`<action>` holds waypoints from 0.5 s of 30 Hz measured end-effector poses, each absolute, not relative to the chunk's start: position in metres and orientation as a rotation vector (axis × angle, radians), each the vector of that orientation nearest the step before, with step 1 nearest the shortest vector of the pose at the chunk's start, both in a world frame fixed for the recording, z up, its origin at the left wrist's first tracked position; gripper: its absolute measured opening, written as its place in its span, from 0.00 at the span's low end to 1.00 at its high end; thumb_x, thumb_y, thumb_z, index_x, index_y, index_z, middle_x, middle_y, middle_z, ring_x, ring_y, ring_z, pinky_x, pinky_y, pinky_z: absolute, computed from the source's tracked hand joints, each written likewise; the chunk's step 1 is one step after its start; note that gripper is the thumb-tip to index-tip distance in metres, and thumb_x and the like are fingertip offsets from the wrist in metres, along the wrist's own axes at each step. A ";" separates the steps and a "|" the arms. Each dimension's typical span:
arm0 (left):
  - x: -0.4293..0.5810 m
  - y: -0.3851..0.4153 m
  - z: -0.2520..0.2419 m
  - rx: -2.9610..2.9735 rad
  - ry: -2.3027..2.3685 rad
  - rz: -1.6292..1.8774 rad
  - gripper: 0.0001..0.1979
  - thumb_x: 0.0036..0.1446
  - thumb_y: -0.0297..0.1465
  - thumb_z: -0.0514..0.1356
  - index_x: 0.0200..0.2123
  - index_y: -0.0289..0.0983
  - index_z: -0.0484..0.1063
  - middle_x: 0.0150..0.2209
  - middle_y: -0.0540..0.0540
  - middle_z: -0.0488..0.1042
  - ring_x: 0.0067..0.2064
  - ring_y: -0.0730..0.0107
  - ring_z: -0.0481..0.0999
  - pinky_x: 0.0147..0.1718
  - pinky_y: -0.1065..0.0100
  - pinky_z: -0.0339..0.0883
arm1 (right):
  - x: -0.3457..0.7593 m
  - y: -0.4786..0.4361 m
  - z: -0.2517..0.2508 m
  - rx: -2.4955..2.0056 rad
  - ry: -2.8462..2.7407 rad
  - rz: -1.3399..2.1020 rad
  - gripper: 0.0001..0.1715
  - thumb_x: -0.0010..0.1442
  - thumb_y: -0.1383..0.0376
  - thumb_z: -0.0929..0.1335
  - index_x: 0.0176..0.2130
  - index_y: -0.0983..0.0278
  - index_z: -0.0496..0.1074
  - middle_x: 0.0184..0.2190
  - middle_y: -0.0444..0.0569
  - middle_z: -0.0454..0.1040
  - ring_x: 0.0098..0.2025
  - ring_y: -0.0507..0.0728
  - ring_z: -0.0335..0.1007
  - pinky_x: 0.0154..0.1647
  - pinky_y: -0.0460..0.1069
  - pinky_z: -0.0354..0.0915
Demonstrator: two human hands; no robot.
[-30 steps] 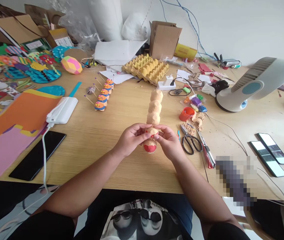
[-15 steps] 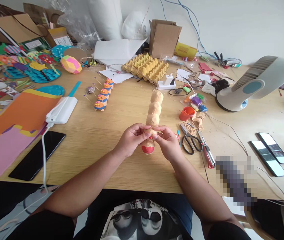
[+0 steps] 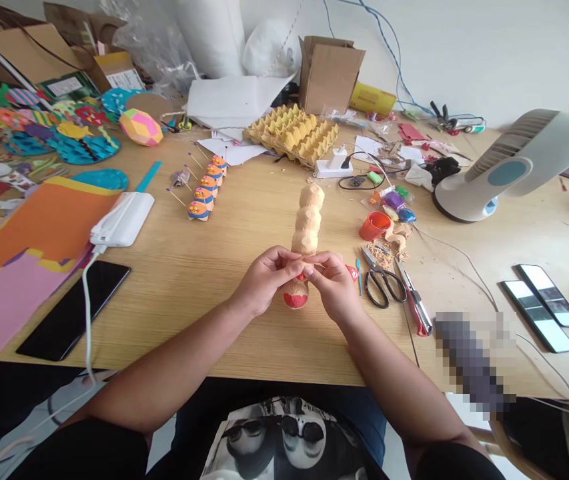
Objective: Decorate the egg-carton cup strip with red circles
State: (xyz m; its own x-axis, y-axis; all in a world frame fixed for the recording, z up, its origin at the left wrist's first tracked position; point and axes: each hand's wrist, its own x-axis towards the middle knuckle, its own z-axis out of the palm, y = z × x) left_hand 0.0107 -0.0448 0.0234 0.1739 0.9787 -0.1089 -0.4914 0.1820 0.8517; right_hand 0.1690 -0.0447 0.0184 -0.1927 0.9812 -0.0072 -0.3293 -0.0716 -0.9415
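Between my hands is a strip of egg-carton cups (image 3: 308, 220), tan and bumpy, pointing away from me over the table. Red material covers the front of its nearest cup, and a bit more red shows just under my fingertips. My left hand (image 3: 270, 277) pinches the strip from the left with thumb and forefinger. From the right, my right hand (image 3: 333, 280) pinches the same cup, its fingertips meeting those of the left. What lies beneath the thumbs is mostly hidden. Farther left stands a finished-looking egg-carton caterpillar (image 3: 207, 190) with an orange-and-blue body and pin-like feelers.
Right of my hands lie black-handled scissors (image 3: 384, 283), a red utility knife (image 3: 417, 307) and a red cup (image 3: 375, 227). A white fan (image 3: 494, 170) stands behind them. Yellow egg trays (image 3: 291, 137) sit at the back. A power bank (image 3: 124, 223) and black phone (image 3: 74, 310) are left.
The strip's far end has tilted slightly left and nearer to me. Both hands keep almost the same pinch on it.
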 end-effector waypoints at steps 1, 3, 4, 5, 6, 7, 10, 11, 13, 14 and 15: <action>0.011 -0.045 0.023 0.767 0.788 1.200 0.16 0.48 0.36 0.77 0.35 0.37 0.78 0.33 0.49 0.80 0.35 0.72 0.78 0.36 0.69 0.73 | 0.168 -0.045 0.019 -0.886 -1.058 1.521 0.18 0.53 0.54 0.81 0.37 0.58 0.75 0.35 0.44 0.81 0.37 0.54 0.77 0.45 0.54 0.75; 0.011 -0.044 0.021 0.750 0.792 1.192 0.16 0.48 0.37 0.77 0.35 0.36 0.77 0.34 0.48 0.80 0.35 0.72 0.78 0.35 0.70 0.72 | 0.168 -0.045 0.018 -0.889 -1.049 1.528 0.18 0.53 0.54 0.81 0.36 0.58 0.75 0.34 0.44 0.81 0.36 0.54 0.77 0.44 0.53 0.74; 0.011 -0.044 0.020 0.744 0.798 1.186 0.17 0.48 0.37 0.77 0.35 0.36 0.77 0.34 0.49 0.80 0.35 0.73 0.78 0.34 0.71 0.71 | 0.169 -0.045 0.018 -0.890 -1.042 1.539 0.18 0.53 0.54 0.81 0.36 0.58 0.75 0.34 0.44 0.81 0.36 0.54 0.76 0.44 0.53 0.74; 0.011 -0.044 0.019 0.739 0.806 1.177 0.17 0.48 0.37 0.77 0.35 0.36 0.77 0.33 0.49 0.80 0.34 0.74 0.77 0.32 0.72 0.70 | 0.170 -0.044 0.018 -0.891 -1.032 1.556 0.18 0.53 0.54 0.81 0.36 0.58 0.75 0.34 0.43 0.80 0.36 0.54 0.76 0.44 0.52 0.73; 0.010 -0.044 0.019 0.736 0.815 1.165 0.18 0.48 0.38 0.77 0.36 0.36 0.77 0.32 0.49 0.79 0.32 0.75 0.76 0.30 0.73 0.68 | 0.171 -0.044 0.018 -0.890 -1.017 1.581 0.18 0.54 0.53 0.80 0.37 0.58 0.76 0.34 0.43 0.80 0.36 0.53 0.76 0.43 0.51 0.73; 0.009 -0.044 0.019 0.735 0.824 1.147 0.18 0.49 0.40 0.77 0.37 0.37 0.77 0.31 0.50 0.78 0.30 0.76 0.74 0.27 0.74 0.66 | 0.172 -0.043 0.018 -0.888 -1.002 1.612 0.18 0.55 0.52 0.80 0.38 0.58 0.76 0.35 0.43 0.80 0.36 0.53 0.75 0.42 0.51 0.72; 0.006 -0.043 0.021 0.747 0.829 1.090 0.20 0.53 0.44 0.73 0.42 0.37 0.78 0.30 0.50 0.77 0.26 0.79 0.70 0.23 0.75 0.61 | 0.178 -0.042 0.021 -0.875 -0.991 1.688 0.20 0.56 0.50 0.78 0.41 0.58 0.76 0.38 0.43 0.79 0.37 0.53 0.76 0.41 0.50 0.72; 0.005 -0.043 0.021 0.762 0.821 1.080 0.20 0.54 0.44 0.73 0.44 0.38 0.79 0.31 0.50 0.77 0.26 0.79 0.71 0.23 0.75 0.61 | 0.179 -0.041 0.022 -0.872 -1.002 1.693 0.21 0.56 0.51 0.79 0.42 0.58 0.75 0.38 0.43 0.79 0.38 0.53 0.76 0.42 0.50 0.73; 0.004 -0.043 0.023 0.801 0.798 1.076 0.20 0.53 0.40 0.75 0.46 0.38 0.79 0.36 0.48 0.80 0.31 0.76 0.75 0.28 0.74 0.66 | 0.181 -0.040 0.023 -0.869 -1.033 1.678 0.22 0.54 0.54 0.80 0.44 0.57 0.74 0.40 0.43 0.79 0.40 0.54 0.76 0.45 0.51 0.73; 0.003 -0.043 0.023 0.822 0.787 1.082 0.21 0.51 0.37 0.75 0.47 0.38 0.79 0.38 0.46 0.80 0.35 0.73 0.77 0.31 0.73 0.69 | 0.182 -0.040 0.024 -0.870 -1.046 1.666 0.22 0.54 0.56 0.80 0.44 0.57 0.74 0.40 0.43 0.79 0.41 0.53 0.76 0.47 0.51 0.73; 0.003 -0.043 0.023 0.843 0.782 1.091 0.21 0.50 0.35 0.76 0.47 0.38 0.80 0.40 0.46 0.81 0.38 0.72 0.78 0.35 0.72 0.71 | 0.182 -0.039 0.024 -0.872 -1.055 1.654 0.23 0.54 0.56 0.81 0.45 0.57 0.74 0.41 0.43 0.79 0.42 0.54 0.76 0.48 0.51 0.73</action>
State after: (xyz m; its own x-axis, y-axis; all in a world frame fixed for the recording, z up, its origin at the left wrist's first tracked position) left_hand 0.0030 -0.0427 0.0235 0.2726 0.9544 -0.1217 -0.4219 0.2323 0.8764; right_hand 0.1820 -0.0394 0.0238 -0.2903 0.9543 -0.0713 -0.3379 -0.1719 -0.9253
